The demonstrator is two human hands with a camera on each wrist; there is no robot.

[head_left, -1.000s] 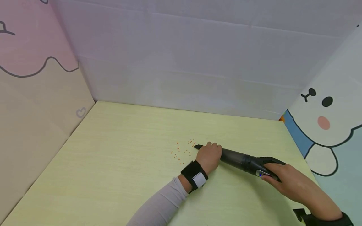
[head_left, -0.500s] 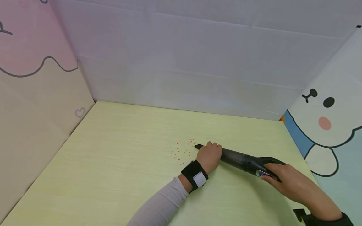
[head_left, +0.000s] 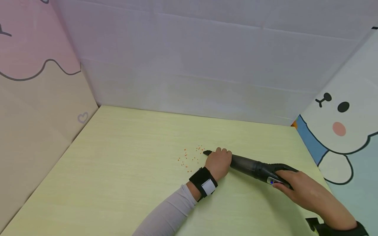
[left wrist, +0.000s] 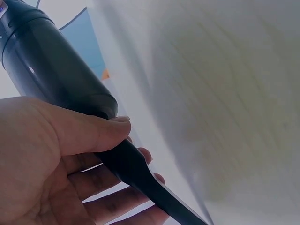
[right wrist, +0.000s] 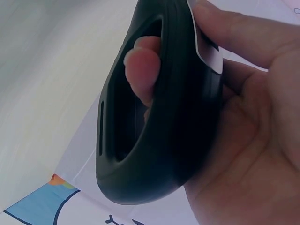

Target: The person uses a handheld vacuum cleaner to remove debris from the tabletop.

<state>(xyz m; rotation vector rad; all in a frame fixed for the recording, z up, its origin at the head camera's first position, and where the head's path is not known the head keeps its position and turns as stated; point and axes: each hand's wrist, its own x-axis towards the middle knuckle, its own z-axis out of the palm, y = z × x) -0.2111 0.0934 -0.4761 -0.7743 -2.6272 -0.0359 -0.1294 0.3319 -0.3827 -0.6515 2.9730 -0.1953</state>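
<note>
A dark handheld vacuum cleaner [head_left: 246,166] slants across the table, its narrow nozzle tip [head_left: 207,152] pointing left. My left hand [head_left: 218,163] grips the nozzle near its base; in the left wrist view the thumb lies over the black nozzle [left wrist: 129,161], with the fingers behind. My right hand [head_left: 307,190] holds the looped handle [right wrist: 183,126], fingers through the opening and thumb by the silver control panel [head_left: 273,181], where a small blue display is lit. Just left of the tip, several tiny orange crumbs [head_left: 186,160] are scattered on the tabletop.
The pale yellow table [head_left: 124,157] meets a whitish back wall [head_left: 189,65]. A pink and beige panel [head_left: 38,108] stands at the left, and a cartoon-printed panel [head_left: 354,141] borders the right side. A black strap end [head_left: 313,224] hangs by the right wrist.
Both hands and the vacuum cleaner stay in nearly the same place. The head view has shifted very slightly.
</note>
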